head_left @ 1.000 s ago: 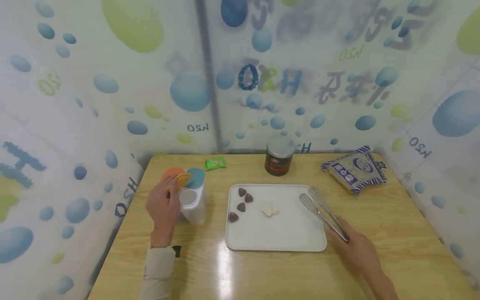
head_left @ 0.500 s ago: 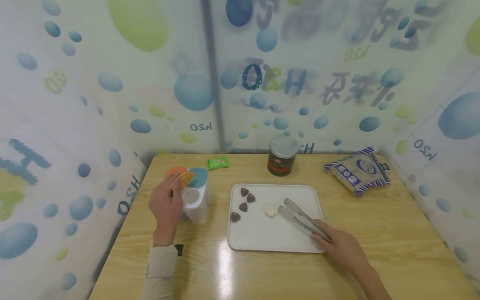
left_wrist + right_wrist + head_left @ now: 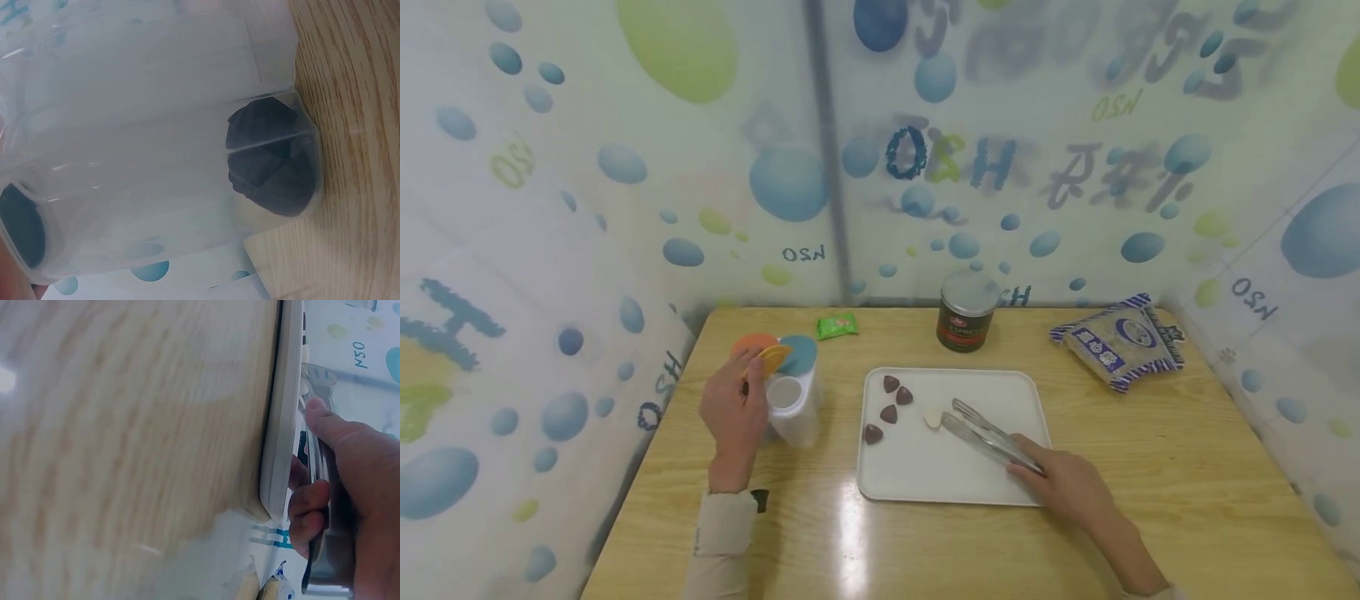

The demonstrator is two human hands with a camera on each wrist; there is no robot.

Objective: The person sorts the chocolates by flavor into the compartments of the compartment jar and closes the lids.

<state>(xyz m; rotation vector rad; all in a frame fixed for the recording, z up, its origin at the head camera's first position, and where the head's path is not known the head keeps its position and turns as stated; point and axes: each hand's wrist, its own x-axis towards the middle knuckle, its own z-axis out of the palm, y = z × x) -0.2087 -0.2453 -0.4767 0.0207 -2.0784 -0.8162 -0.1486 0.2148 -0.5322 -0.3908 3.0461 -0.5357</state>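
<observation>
My left hand (image 3: 733,408) pinches the raised yellow lid (image 3: 773,358) of a clear storage container (image 3: 797,423), and one round opening shows below it. Dark chunks (image 3: 272,162) lie at the container's bottom in the left wrist view. The right hand (image 3: 1067,483) grips metal tongs (image 3: 997,442), thumb along one arm. Their tips reach over the white tray (image 3: 955,483), right at the pale flat pieces (image 3: 932,417); whether a piece is between them I cannot tell. Several dark brown triangular pieces (image 3: 889,414) lie on the tray's left side.
An espresso can (image 3: 964,321) stands behind the tray. A green packet (image 3: 837,326) lies at the back left, and a blue-and-white bag (image 3: 1120,343) at the back right. The container also has orange (image 3: 755,341) and teal (image 3: 799,353) lids. Patterned curtains enclose the wooden table (image 3: 805,517).
The right hand has brought the tongs leftward from the tray's right edge to the pale pieces, and their tips have drawn closer together. The left hand keeps holding the lid.
</observation>
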